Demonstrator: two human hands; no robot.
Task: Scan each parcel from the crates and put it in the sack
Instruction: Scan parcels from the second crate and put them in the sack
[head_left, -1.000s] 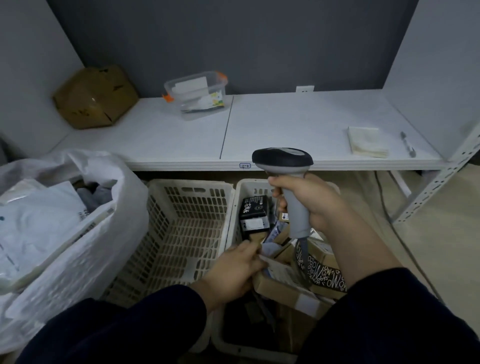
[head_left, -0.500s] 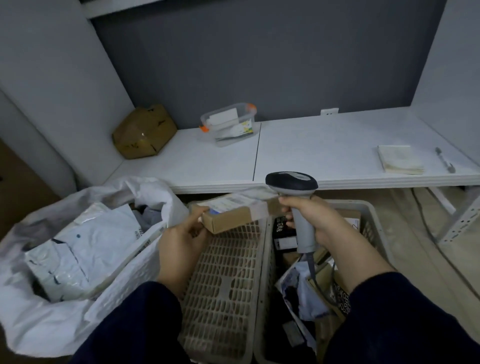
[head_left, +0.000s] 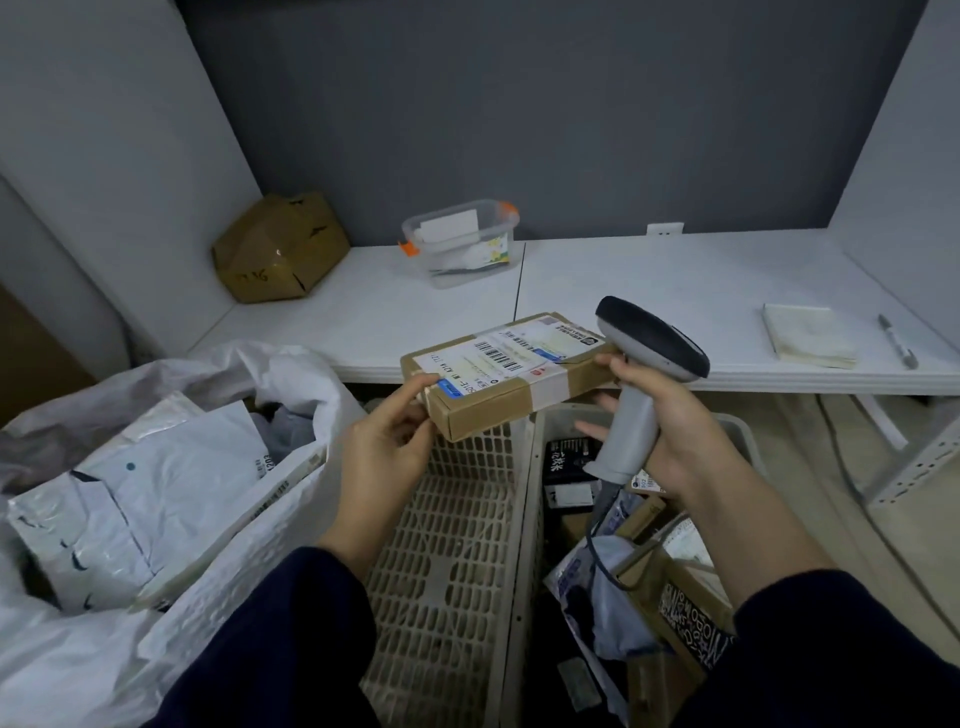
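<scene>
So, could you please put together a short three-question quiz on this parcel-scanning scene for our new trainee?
1. True or false: the left hand holds the cardboard parcel with its label facing up.
2. Which hand grips the scanner? A) the left hand B) the right hand
3. Fill in: the sack sits on the person's ____ side.

Key: 1 true; 2 B; 3 left.

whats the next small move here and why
Probably swing the scanner in the right hand round to aim at the barcode. The left hand pinches the cardboard parcel by its left end, label facing up, but the scanner's head sits beside the parcel's right end and does not look aimed at the label.
</scene>
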